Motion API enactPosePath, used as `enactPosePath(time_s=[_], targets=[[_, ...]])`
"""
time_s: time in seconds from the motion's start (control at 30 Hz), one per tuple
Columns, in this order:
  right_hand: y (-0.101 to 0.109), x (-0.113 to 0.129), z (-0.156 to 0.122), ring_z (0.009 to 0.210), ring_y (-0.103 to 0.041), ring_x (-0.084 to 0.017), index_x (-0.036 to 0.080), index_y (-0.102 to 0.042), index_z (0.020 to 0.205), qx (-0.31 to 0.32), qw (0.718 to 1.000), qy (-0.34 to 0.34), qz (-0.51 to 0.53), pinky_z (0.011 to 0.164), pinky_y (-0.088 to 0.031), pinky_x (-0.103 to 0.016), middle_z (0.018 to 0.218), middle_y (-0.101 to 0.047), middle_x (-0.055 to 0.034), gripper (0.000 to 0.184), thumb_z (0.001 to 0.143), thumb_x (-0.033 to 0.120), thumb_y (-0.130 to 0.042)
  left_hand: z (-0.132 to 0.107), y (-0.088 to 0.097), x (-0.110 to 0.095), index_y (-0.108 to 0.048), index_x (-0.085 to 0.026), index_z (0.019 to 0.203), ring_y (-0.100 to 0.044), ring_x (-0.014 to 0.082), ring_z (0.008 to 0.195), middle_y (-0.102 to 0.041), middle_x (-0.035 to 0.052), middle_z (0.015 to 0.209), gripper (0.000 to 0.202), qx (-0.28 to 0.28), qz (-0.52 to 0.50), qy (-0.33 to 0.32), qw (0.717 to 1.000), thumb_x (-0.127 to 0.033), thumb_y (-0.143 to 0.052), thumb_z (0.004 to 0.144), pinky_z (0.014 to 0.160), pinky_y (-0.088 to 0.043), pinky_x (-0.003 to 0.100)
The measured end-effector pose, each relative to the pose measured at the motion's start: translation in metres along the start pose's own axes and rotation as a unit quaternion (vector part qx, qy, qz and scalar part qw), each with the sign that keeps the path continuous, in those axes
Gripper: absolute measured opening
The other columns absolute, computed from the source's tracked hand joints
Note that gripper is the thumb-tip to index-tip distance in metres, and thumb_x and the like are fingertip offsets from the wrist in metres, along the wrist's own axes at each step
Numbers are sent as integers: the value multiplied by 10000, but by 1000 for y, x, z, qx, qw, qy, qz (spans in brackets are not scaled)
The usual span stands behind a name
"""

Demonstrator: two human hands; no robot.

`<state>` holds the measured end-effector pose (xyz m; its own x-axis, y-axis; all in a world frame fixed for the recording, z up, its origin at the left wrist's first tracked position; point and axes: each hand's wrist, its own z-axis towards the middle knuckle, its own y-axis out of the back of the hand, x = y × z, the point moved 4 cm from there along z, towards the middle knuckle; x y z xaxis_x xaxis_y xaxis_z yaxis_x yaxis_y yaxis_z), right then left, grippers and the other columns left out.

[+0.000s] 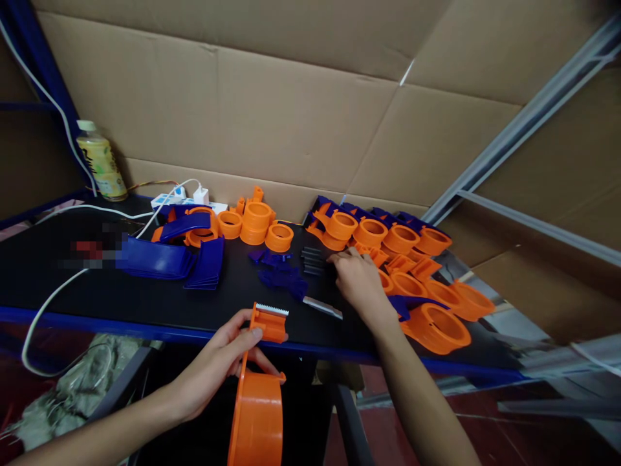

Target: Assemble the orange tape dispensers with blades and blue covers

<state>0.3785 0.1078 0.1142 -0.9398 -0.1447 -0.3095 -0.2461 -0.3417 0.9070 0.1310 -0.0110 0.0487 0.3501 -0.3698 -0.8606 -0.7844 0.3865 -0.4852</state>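
My left hand [242, 340] is closed around the neck of an orange tape dispenser frame [259, 414], held in front of the table edge. A toothed metal blade [272, 309] runs along the frame's top end. Over the table, my right hand [356, 275] has its fingers bent down beside several short black rods [313, 261]; what its fingertips pinch, if anything, is hidden. Left of that hand lie small dark-blue plastic parts [284, 283] and a flat silver strip [323, 307].
Orange dispenser frames with blue parts [402, 236] crowd the table's right side. Orange rings [256, 220] stand at the back, with blue plates [155, 257] at left. A yellow-labelled bottle [101, 162], white cable [36, 323] and power strip [167, 200] are at left. Cardboard [291, 123] walls the back.
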Motion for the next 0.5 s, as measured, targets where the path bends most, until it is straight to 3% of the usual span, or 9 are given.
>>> enactPosePath(time_s=[0.13,0.2,0.27,0.37,0.43,0.5], targets=[[4,-3,0,1081,-575,-292,160,-712,1087,-19,999,17,23,883,-414,-403,1060,-723,-126,265,875,68,-582,0,2,2,-535,-194,1222,-769,263,835,-745,144,1118,358,-8,-7,5,1000,-432,-581,959,714,-569,334],[16,2,-4,1108,-571,-273,186,-688,1186,-56,993,51,92,925,-431,-413,1121,-700,-113,269,941,177,-577,0,2,2,-523,-192,1246,-770,275,853,-766,133,1032,380,-16,-18,5,1000,-433,-584,959,752,-574,361],[33,13,-16,1102,-586,-238,227,-646,1287,-96,962,114,230,941,-463,-406,1154,-672,-94,320,981,247,-555,0,2,0,-517,-200,1263,-767,284,899,-760,144,1097,386,-25,-30,-6,999,-423,-595,957,794,-577,388],[56,43,-40,1046,-624,-202,263,-596,1358,-105,878,202,422,900,-518,-372,1136,-677,-74,381,977,262,-586,-1,2,-3,-515,-214,1283,-748,307,1005,-707,167,1268,404,-31,-39,-21,999,-403,-626,944,828,-578,405],[64,66,-54,986,-641,-189,245,-635,1281,-104,844,229,473,862,-540,-345,1069,-707,-61,330,951,246,-635,-1,1,-3,-497,-212,1308,-737,325,1039,-726,173,1225,428,-26,-35,-24,999,-397,-627,945,802,-581,398],[65,86,-64,944,-640,-184,221,-685,1134,-125,837,236,478,839,-546,-335,1010,-718,-59,200,936,229,-659,-2,1,-2,-471,-207,1329,-742,332,1024,-760,165,1119,434,-16,-28,-22,999,-395,-603,961,757,-579,383]])
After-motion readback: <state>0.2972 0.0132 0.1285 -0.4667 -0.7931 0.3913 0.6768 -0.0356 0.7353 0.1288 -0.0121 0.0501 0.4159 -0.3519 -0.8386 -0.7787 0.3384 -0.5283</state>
